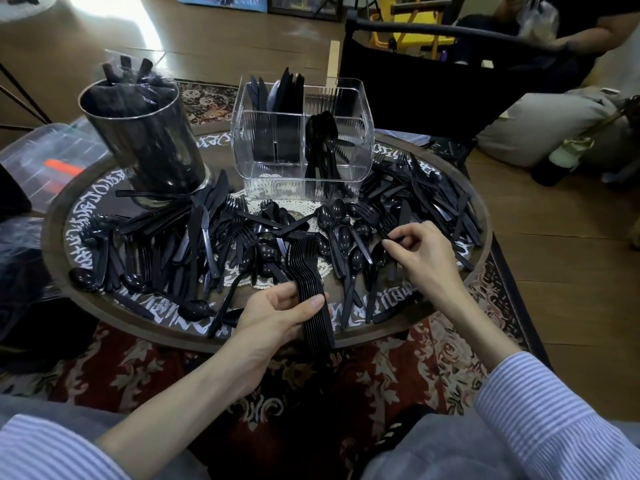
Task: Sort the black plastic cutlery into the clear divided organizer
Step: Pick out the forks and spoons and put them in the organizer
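Here, a round tray table (pixel 55 216) is strewn with loose black cutlery (pixel 194 237); the clear organizer (pixel 303 140) stands at its far edge, holding knives and spoons. Best keep tines aligned as each fork joins. The left hand (pixel 277 317) grips a nested fork stack (pixel 310 278) at the near edge. The right hand (pixel 419 247) pinches one piece, probably a fork.

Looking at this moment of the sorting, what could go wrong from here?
1. The left hand grips a nested stack of forks by the handles only; tilted, the stack may fan out and spill.
2. The right hand picks in a tangled pile; pulling one piece may drag neighbours over the table rim.
3. The clear organizer stands behind the pile, so a reaching sleeve may sweep cutlery.
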